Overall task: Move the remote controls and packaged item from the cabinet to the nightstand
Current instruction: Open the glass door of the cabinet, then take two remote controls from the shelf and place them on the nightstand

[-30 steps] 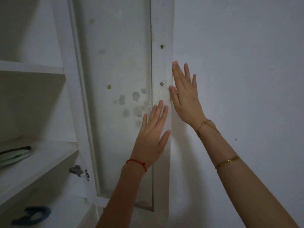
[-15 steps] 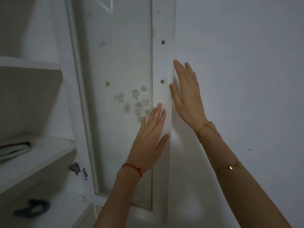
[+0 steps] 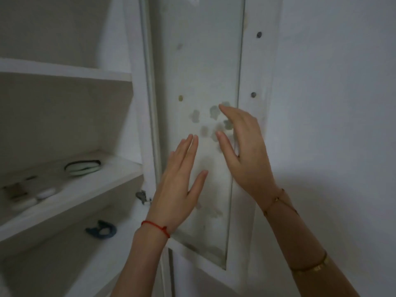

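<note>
The white cabinet stands open, its door (image 3: 203, 71) swung wide against the wall. My left hand (image 3: 180, 179) is flat and open in front of the door's glass panel. My right hand (image 3: 244, 146) is open beside it, fingers slightly curled, off the door's edge. On the middle shelf (image 3: 90, 185) lie two pale oblong things that may be remote controls (image 3: 34, 199), blurred, and a flat packaged item (image 3: 82, 167) with a dark rim. Both hands hold nothing.
A blue object (image 3: 101, 229) lies on the lower shelf. A small dark object (image 3: 15, 189) sits at the far left of the middle shelf. A metal hinge (image 3: 141, 196) juts from the frame. A plain white wall (image 3: 332, 125) fills the right.
My view has turned left, bringing more of the shelves into sight. Both hands have left the door's outer edge and moved left across the glass panel.
</note>
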Action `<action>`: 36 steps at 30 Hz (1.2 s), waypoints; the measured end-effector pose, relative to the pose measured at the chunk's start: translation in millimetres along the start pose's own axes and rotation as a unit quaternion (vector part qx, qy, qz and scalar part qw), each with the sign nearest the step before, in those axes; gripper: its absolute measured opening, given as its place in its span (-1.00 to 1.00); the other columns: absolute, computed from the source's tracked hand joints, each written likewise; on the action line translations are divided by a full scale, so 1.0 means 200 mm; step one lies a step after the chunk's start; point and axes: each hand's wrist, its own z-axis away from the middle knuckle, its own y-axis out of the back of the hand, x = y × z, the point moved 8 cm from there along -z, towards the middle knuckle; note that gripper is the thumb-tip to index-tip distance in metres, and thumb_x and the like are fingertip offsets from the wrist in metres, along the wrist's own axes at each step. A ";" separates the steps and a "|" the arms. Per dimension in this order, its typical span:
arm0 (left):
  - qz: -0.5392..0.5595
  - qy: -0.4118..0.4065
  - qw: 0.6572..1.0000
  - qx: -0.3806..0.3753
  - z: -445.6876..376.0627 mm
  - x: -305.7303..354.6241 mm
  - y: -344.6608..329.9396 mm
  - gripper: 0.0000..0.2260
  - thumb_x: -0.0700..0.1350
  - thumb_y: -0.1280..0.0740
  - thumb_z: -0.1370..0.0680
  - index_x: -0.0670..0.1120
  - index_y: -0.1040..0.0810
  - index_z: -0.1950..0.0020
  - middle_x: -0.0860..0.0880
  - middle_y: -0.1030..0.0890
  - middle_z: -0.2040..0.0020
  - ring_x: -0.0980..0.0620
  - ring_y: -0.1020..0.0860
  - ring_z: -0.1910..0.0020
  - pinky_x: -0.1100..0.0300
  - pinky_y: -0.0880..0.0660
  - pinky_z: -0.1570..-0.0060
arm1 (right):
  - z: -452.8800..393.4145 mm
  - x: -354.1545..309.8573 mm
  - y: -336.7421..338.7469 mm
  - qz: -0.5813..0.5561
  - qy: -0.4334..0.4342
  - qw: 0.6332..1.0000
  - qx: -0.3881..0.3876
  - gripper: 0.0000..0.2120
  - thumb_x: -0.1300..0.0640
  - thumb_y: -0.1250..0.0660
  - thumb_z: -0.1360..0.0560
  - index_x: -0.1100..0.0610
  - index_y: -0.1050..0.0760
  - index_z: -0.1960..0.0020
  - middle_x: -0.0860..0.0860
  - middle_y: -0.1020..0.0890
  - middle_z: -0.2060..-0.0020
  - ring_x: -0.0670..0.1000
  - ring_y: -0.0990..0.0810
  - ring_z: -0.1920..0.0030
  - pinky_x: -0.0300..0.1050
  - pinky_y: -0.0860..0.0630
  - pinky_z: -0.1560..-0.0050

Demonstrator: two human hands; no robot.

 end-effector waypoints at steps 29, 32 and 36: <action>-0.299 0.309 0.897 0.099 0.64 -0.89 0.97 -0.52 -0.11 -0.30 -0.59 -0.06 -0.31 -0.50 -0.04 -0.36 -0.46 -0.03 -0.30 -0.45 0.24 -0.19 -0.39 | 0.17 -0.63 -1.58 -0.299 -0.070 0.906 -0.291 -0.66 0.00 -0.19 -0.61 0.08 -0.44 -0.33 -0.04 -0.51 -0.28 -0.08 -0.38 -0.32 -0.33 -0.22 -0.23; -0.304 0.329 0.890 0.085 0.62 -0.99 1.00 -0.50 -0.12 -0.32 -0.56 -0.09 -0.30 -0.49 -0.08 -0.35 -0.47 -0.11 -0.31 -0.43 0.15 -0.23 -0.40 | 0.17 -0.68 -1.73 -0.297 -0.064 0.898 -0.320 -0.63 -0.03 -0.20 -0.60 0.10 -0.44 -0.35 -0.03 -0.51 -0.28 -0.06 -0.39 -0.33 -0.25 -0.29 -0.31; -0.308 0.389 0.867 0.051 0.61 -1.13 1.01 -0.47 -0.10 -0.32 -0.56 -0.16 -0.27 -0.50 -0.15 -0.31 -0.49 -0.21 -0.31 -0.45 0.05 -0.23 -0.42 | 0.16 -0.75 -1.88 -0.292 -0.061 0.884 -0.359 -0.61 -0.03 -0.22 -0.59 0.14 -0.45 -0.34 0.02 -0.52 -0.27 0.00 -0.43 -0.30 -0.17 -0.34 -0.29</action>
